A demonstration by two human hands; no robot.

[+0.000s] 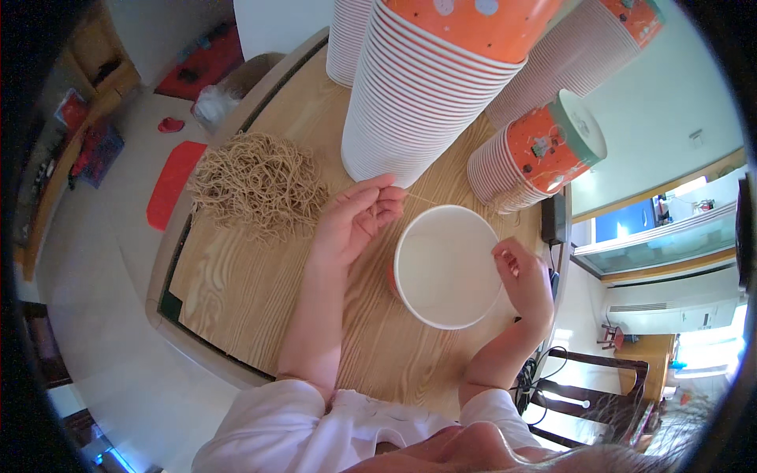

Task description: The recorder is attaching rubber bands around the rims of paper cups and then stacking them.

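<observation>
A white paper tub [446, 268] with an orange outside stands on the wooden table, its wide mouth facing me. Beyond its left rim, my left hand [356, 219] has its fingers curled together around a thin tan string [424, 199], which stretches from the fingertips toward the tub's far rim. My right hand [522, 277] is closed in a pinch at the tub's right rim; what its fingers hold is too small to make out. To the left of my left hand lies a loose, tangled heap of tan string [256, 185].
Just beyond my left hand rises a tall stack of nested paper tubs [426, 102]. A shorter upturned stack [536, 150] stands to its right, with more stacks behind. A black box [554, 219] sits at the table's right edge, and black cables [530, 378] hang by a chair.
</observation>
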